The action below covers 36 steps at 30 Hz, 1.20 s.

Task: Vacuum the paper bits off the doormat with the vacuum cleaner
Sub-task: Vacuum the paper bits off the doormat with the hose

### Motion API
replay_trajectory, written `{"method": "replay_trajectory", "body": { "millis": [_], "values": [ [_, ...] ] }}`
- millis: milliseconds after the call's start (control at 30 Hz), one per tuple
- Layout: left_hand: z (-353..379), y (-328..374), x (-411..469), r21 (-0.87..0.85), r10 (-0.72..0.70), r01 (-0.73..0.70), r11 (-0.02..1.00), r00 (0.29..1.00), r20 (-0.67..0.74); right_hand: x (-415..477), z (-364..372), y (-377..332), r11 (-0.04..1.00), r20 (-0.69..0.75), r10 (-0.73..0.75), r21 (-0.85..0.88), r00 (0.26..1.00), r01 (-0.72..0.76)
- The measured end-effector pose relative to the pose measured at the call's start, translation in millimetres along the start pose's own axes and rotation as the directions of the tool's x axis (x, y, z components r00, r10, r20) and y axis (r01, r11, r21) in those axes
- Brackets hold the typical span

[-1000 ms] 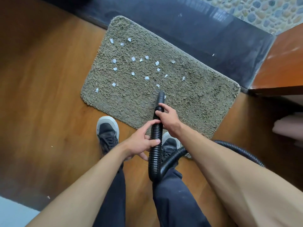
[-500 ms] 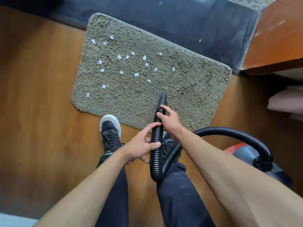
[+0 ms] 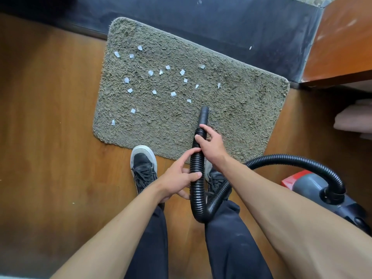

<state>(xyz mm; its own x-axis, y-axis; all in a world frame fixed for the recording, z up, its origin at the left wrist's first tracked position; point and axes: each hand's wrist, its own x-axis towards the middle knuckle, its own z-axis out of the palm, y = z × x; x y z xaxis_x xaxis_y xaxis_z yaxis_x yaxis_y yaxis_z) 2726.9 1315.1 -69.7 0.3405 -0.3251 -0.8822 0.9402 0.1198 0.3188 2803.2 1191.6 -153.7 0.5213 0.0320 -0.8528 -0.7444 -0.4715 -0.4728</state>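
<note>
Since a moment ago the nozzle has crept a little further up the doormat, closing on the nearest scrap, and more of the machine shows at the right.

That doormat lies flat on the wooden floor, shaggy and soft; I'd guess its pile clings to light scraps. The vacuum cleaner, red and grey, sits on the floor off the mat's near right corner. It looks heavy enough to drag rather than lift. Its ribbed black hose loops down between the person's legs, bendy along its length but firm to squeeze, so it wants holding close to the tip.

The right hand is wrapped round the hose just behind the nozzle. The left hand clasps it lower down, thumb across the front. The paper bits, flimsy and weightless-looking, are scattered over the mat's left and middle.
</note>
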Motion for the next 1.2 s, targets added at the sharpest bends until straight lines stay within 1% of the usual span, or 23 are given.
{"method": "replay_trajectory", "body": {
  "millis": [267,467,800,1000,1067,1200],
  "values": [
    [-36.4,-7.0,-7.9,-0.128,0.0,-0.002,0.992,1.0,-0.016,1.9,35.7,-22.5,0.992,0.065,-0.02,-0.124,0.998,0.028],
    [-40.2,-4.7,-2.2,-0.191,0.014,-0.021,0.981,0.999,-0.04,8.7,41.7,-36.3,0.984,0.076,-0.036,-0.174,0.996,0.049],
    [-54.9,-6.4,-7.4,-0.223,0.027,-0.044,0.974,0.997,-0.078,15.0,58.9,-54.6,0.954,0.135,-0.073,-0.281,0.988,0.108],
    [-56.1,-9.0,-9.7,-0.279,0.027,-0.055,0.959,0.994,-0.104,16.0,66.7,-59.8,0.928,0.173,-0.083,-0.344,0.981,0.14],
    [-54.4,-7.5,-8.2,-0.275,0.03,-0.058,0.96,0.994,-0.107,17.4,64.2,-62.3,0.93,0.179,-0.084,-0.339,0.98,0.142],
    [-49.9,-2.4,-1.6,-0.251,0.024,-0.046,0.967,0.995,-0.092,20.7,53.9,-61.4,0.941,0.148,-0.074,-0.318,0.986,0.118]
  ]
}}
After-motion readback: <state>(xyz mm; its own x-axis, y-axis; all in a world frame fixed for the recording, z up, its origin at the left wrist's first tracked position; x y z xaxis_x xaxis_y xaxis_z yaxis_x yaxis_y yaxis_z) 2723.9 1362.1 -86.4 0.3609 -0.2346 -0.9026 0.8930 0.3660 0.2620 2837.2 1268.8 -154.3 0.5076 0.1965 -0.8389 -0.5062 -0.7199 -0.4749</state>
